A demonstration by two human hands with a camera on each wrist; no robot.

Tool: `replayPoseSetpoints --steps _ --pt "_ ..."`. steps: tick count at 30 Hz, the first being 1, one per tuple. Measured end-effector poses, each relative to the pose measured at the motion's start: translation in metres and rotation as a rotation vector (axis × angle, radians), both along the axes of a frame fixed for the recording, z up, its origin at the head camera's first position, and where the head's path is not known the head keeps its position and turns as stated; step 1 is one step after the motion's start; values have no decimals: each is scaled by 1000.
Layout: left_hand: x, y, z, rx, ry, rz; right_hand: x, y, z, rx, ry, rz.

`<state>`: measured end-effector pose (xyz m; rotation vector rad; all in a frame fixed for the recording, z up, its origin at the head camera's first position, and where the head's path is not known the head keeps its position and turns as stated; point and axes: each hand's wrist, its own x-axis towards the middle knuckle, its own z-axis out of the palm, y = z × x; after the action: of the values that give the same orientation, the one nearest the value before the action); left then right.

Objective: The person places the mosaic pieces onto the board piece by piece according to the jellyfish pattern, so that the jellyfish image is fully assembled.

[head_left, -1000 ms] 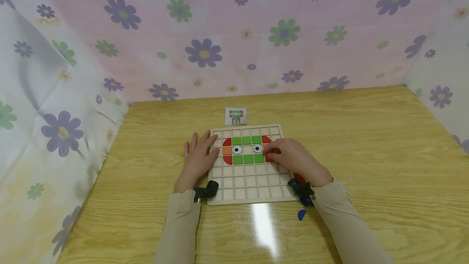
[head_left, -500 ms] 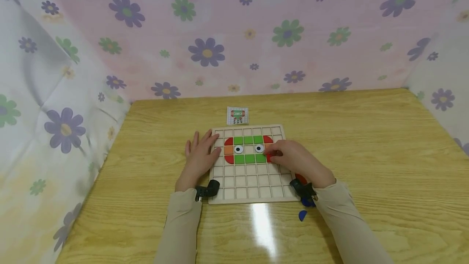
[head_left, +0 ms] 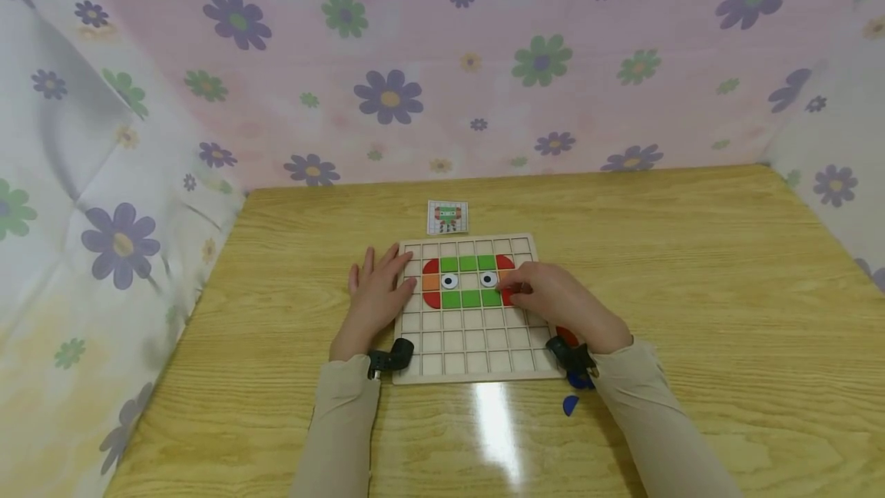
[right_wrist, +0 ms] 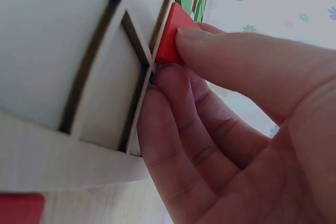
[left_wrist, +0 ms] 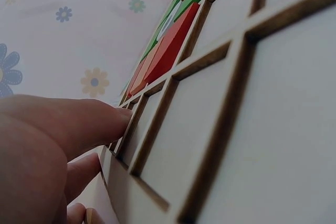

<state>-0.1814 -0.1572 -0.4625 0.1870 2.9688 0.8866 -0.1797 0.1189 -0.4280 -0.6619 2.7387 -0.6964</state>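
Note:
A wooden grid board [head_left: 477, 340] lies on the table, partly filled with a tile pattern. Green square tiles [head_left: 468, 263], two white eye discs [head_left: 449, 281], an orange tile [head_left: 431, 283] and red rounded-corner tiles [head_left: 432, 300] sit in its upper cells. My left hand [head_left: 376, 300] rests with spread fingers along the board's left edge, thumb [left_wrist: 113, 121] on the frame. My right hand [head_left: 553, 294] is over the pattern's right end. There its thumb and curled fingers hold the lower right red tile [right_wrist: 169, 38] at its cell; the fingers partly hide the orange tile above.
Behind the board lies a small picture card [head_left: 448, 217] with a gridded figure. Under and beside my right wrist are a red piece [head_left: 567, 335] and several blue pieces [head_left: 570, 405]. Flowered cloth [head_left: 477, 52] stands along the table's back and sides.
The view shifts slightly. Both hands keep their places on the board, and the tiles stay as they were.

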Motion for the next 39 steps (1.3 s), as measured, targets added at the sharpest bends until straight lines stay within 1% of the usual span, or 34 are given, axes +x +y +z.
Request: replayPoseSetpoints --steps 8,14,21,25,28,34,39 --pt "0 1 -1 -3 -4 -3 0 0 -3 15 -15 -23" --pt "-1 1 -1 -5 0 6 -1 0 0 -29 -29 -73" --pt "-1 0 -1 -15 -1 -2 1 1 0 -91 -56 -148" --pt "-1 0 0 -4 3 -2 0 1 0 -116 -57 -176" --pt "-1 0 0 1 9 -2 -1 1 -1 -107 -50 -178" --pt "-1 -1 -3 -25 -4 -1 0 0 -3 -44 -46 -163" --pt "-2 0 -3 -20 3 0 -1 0 -3 -20 -3 -146"
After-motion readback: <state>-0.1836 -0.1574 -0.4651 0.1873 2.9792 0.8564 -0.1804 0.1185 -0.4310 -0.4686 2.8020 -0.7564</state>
